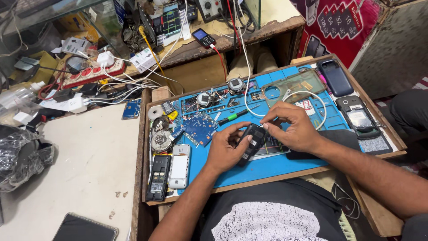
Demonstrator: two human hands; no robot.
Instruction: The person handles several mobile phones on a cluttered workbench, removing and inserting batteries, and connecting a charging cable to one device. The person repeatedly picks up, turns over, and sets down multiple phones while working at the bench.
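Nearest the camera: person's dark shirt with a white print (272,218) is filling the bottom edge, both forearms reaching up from it onto the blue work mat (276,166).
Left hand (225,149): is cradling the lower end of a small black phone (252,143), fingers curled narrowly around its body.
Right hand (290,127): is pinching at the phone's upper end, fingertips (266,126) closed tight; whether they are gripping a small part I cannot tell.
Phone position: is sitting above the middle of the mat, close to its near edge.
Phone direction: long axis is running diagonally, upper end pointing toward the far right corner of the tray, lower end toward the person.
Doing this well: judging by the grip, the left hand should be keeping the body steady while the right is working with light, precise pressure.
Nearby: a blue circuit board (199,128) is lying left of the hands; a white phone shell (179,166) and a black phone shell (158,177) are resting near the tray's near left corner.
White cable (312,96): is looping behind the right hand.
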